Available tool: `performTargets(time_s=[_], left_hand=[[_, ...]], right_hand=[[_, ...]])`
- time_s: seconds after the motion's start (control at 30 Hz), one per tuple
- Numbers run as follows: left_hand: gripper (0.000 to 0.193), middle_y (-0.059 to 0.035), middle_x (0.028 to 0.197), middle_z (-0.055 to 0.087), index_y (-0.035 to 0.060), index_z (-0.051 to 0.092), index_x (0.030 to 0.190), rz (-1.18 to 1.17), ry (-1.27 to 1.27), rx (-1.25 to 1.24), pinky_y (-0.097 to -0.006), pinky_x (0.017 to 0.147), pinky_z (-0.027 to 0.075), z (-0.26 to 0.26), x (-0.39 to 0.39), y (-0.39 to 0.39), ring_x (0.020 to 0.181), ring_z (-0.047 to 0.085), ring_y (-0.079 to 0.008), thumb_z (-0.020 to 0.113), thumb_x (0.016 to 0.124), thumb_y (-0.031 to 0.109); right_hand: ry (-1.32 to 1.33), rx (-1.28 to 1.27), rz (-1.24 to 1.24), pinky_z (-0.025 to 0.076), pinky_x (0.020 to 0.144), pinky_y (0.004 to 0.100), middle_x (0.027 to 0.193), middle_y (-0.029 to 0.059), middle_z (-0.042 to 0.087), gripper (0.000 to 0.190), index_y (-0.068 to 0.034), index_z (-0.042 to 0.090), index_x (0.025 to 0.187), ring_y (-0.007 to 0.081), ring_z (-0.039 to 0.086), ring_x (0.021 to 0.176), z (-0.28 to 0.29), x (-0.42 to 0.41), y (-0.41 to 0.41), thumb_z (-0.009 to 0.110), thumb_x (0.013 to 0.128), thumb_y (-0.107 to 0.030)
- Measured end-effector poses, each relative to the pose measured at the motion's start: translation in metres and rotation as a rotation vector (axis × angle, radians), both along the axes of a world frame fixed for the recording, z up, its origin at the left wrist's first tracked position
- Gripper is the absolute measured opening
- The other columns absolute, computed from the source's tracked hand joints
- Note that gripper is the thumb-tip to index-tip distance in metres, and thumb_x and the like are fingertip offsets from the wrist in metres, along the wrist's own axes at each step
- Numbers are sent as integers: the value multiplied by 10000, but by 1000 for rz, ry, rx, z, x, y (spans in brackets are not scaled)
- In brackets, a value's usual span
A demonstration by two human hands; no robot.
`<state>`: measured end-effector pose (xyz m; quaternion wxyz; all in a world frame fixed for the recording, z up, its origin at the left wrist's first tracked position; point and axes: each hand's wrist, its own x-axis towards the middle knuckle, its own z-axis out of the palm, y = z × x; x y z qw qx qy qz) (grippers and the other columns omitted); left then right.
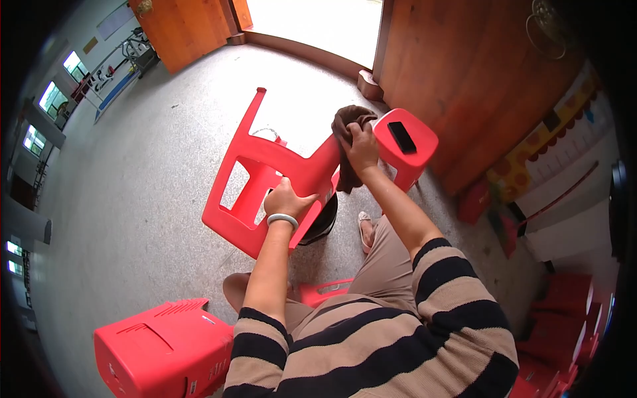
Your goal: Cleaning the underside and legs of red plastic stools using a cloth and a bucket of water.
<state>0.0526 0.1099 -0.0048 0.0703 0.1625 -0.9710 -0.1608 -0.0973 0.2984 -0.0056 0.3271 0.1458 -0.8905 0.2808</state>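
Observation:
Tipped on its side in front of me is a red plastic stool (pixel 278 154), one leg pointing away toward the doorway. My left hand (pixel 288 201), with a pale bangle at the wrist, grips the stool by its frame beside an opening. In my right hand (pixel 362 149) a dark brown cloth (pixel 351 119) is pressed against another leg of the stool. A black bucket-like container (pixel 321 224) shows partly from beneath the stool; its inside is hidden.
At the right a red stool (pixel 428 134) bears a black smartphone (pixel 402 137). Stacked red stools (pixel 159 343) lie at lower left, and more red stools (pixel 557 318) stand at lower right. Wooden doors (pixel 463 89) flank a bright doorway (pixel 313 25). I sit on a red seat (pixel 323 293).

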Motion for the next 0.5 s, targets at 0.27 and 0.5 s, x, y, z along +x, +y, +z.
performTargets(time_s=[0.27, 0.5], left_hand=[[775, -160, 818, 704, 49, 600, 948, -25, 13, -29, -456, 625, 554, -6, 1, -1, 737, 701, -349, 835, 573, 687], [769, -176, 810, 704, 43, 599, 935, 0, -32, -20, -479, 661, 564, -3, -1, -9, 761, 704, -373, 843, 576, 677]], right_hand=[[-81, -151, 20, 500, 788, 546, 1140, 225, 537, 345, -131, 560, 1096, 456, 611, 951, -20, -8, 16, 728, 867, -327], [-121, -138, 170, 486, 806, 557, 1154, 261, 526, 358, -99, 523, 1129, 488, 583, 974, -41, 30, 0, 708, 881, -279]])
